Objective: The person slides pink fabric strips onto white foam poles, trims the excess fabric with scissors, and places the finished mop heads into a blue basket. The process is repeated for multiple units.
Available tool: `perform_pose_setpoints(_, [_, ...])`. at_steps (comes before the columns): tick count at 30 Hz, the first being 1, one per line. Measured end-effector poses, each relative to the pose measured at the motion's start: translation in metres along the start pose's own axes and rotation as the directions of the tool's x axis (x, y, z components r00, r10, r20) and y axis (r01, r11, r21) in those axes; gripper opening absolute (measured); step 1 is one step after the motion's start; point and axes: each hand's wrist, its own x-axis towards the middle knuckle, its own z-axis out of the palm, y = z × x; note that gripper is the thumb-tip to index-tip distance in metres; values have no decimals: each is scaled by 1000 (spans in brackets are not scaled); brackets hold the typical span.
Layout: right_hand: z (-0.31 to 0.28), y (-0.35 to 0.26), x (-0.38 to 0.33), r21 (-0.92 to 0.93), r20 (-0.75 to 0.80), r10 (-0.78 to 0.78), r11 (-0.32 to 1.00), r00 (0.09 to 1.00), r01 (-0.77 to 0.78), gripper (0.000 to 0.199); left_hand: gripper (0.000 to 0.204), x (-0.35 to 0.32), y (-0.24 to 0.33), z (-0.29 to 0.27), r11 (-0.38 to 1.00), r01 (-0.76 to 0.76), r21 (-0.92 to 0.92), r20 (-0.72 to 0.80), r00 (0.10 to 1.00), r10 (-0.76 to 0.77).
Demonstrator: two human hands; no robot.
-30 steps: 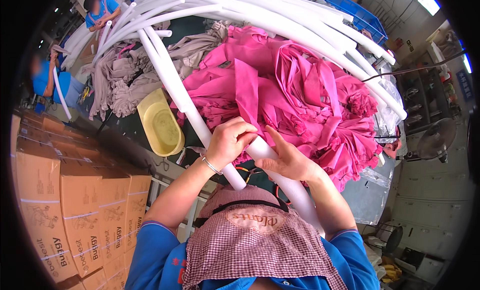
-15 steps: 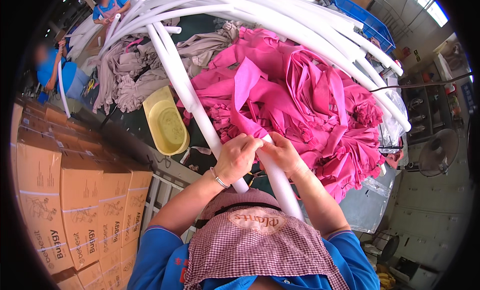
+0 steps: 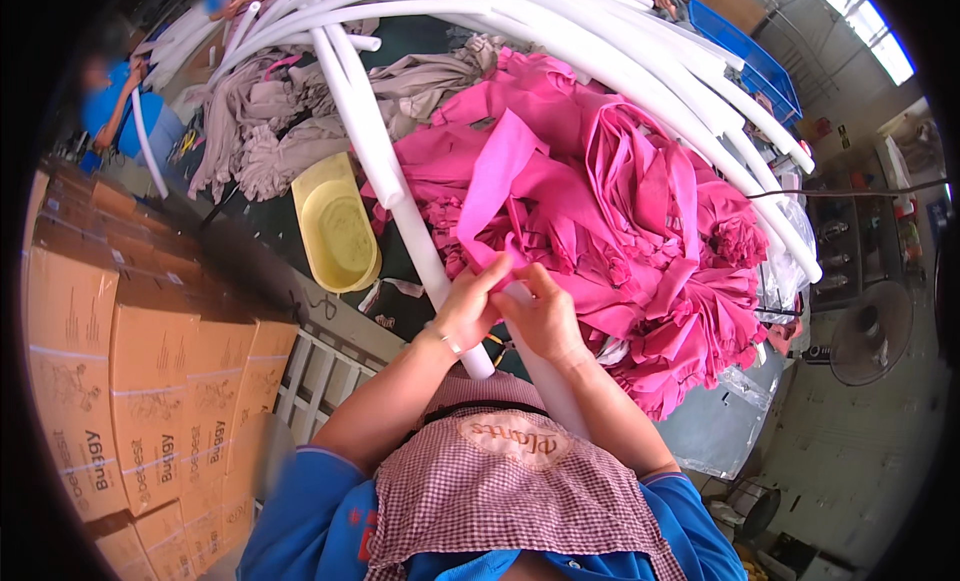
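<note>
My left hand (image 3: 470,303) pinches the lower end of a pink fabric strip (image 3: 492,176) at the top of a white foam tube. Close against it, my right hand (image 3: 545,316) is closed around that white foam tube (image 3: 552,381), its fingertips also at the fabric edge. The tube slants down from my hands toward my apron. How far the fabric goes over the tube's end is hidden by my fingers. Another white foam tube (image 3: 412,236) runs lengthwise just left of my left hand. Beyond both hands spreads a heap of gathered pink fabric pieces (image 3: 630,231).
Many long white foam tubes (image 3: 590,51) arch over the table's far side. Greyish fabric pieces (image 3: 265,121) and a yellow plastic tub (image 3: 338,226) lie left. Stacked cartons (image 3: 150,381) stand left, a fan (image 3: 870,331) right. A co-worker (image 3: 125,106) handles a tube at far left.
My hands have shifted slightly, and the fingers now sit around the tube's top with the pink fabric drawn to it. The view has tilted a little.
</note>
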Motion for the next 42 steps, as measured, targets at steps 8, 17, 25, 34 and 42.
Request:
perform_pose_setpoints(8, [-39,5,-74,-34,343,270,961,900,-275,52,16,17,-24,3,990,28,139,-161,987,-6])
perform_pose_setpoints(17, [-32,-15,-88,-186,115,255,955,960,-232,44,25,31,-18,11,977,132,167,-29,991,-129])
perform_pose_setpoints(25, [-19,-7,-95,-161,39,200,968,979,-191,53,22,35,-17,-7,959,283,28,84,955,-285])
perform_pose_setpoints(34, [-19,5,-135,-173,-56,382,906,923,-385,53,20,-5,-73,-1,945,266,193,89,954,-286])
perform_pose_setpoints(42, [-13,-8,-130,-200,-183,397,881,899,-430,62,18,21,-46,14,976,162,143,174,967,-186])
